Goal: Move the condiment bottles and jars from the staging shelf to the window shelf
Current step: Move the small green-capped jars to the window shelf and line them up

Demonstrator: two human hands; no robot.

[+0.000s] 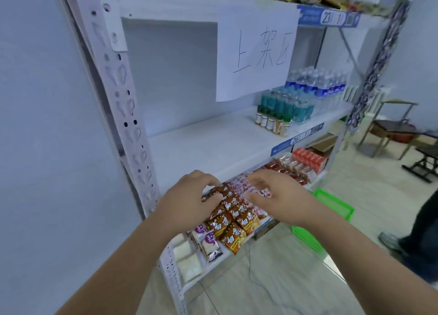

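Several small condiment bottles (272, 121) with green caps and tan contents stand upright at the front right of the white middle shelf (201, 146). They are far from both hands. My left hand (189, 196) is at the front edge of that shelf, fingers curled around the top brown snack packet (214, 192) of a row on the shelf below. My right hand (277, 193) is beside it, fingers and thumb bent around a pink-and-white snack packet (260, 191). A paper sign (256, 53) with handwriting hangs from the shelf above.
Teal bottles (286, 103) and water bottles (317, 84) stand behind the condiment bottles. The lower shelf holds rows of snack packets (234, 227) and red cartons (308, 159). A green basket (331, 210) lies on the tiled floor. At the right are chairs (391, 127) and a person's leg (422, 231).
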